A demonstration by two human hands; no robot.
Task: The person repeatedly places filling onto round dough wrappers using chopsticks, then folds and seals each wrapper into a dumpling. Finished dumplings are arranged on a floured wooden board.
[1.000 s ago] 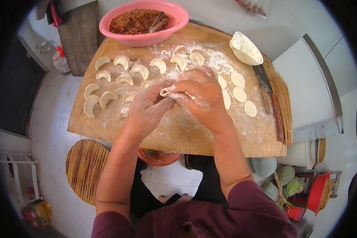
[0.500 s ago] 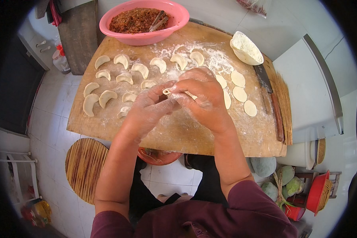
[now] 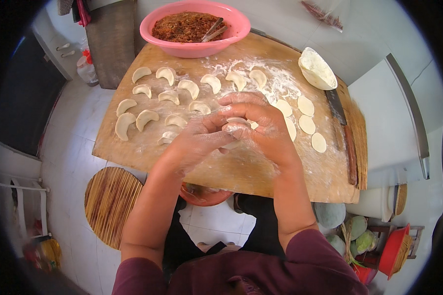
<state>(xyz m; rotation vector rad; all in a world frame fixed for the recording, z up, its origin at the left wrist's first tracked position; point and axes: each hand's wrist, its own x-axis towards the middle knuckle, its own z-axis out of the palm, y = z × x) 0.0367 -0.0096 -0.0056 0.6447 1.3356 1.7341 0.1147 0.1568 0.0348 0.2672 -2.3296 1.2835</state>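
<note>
My left hand (image 3: 202, 136) and my right hand (image 3: 267, 130), both dusted with flour, meet over the near middle of a wooden board (image 3: 226, 179). Between their fingers is a dumpling (image 3: 237, 120), mostly covered, with its pale dough edge showing. Fingers of both hands press together around it. Several crescent-shaped dumplings (image 3: 188, 88) lie in loose rows to the left of and beyond the hands. Flat round wrappers (image 3: 307, 124) rest just right of my right hand.
A pink basin (image 3: 157, 47) of dark filling with metal utensils stands at the board's far edge. At the right are a bowl of flour (image 3: 318, 69), a cleaver (image 3: 335, 106) and a straw brush (image 3: 358, 130). A round slatted mat (image 3: 110, 206) is below left.
The view has shifted, so the board and its contents appear farther right. My fingers have closed further over the dumpling, whose small open end no longer shows.
</note>
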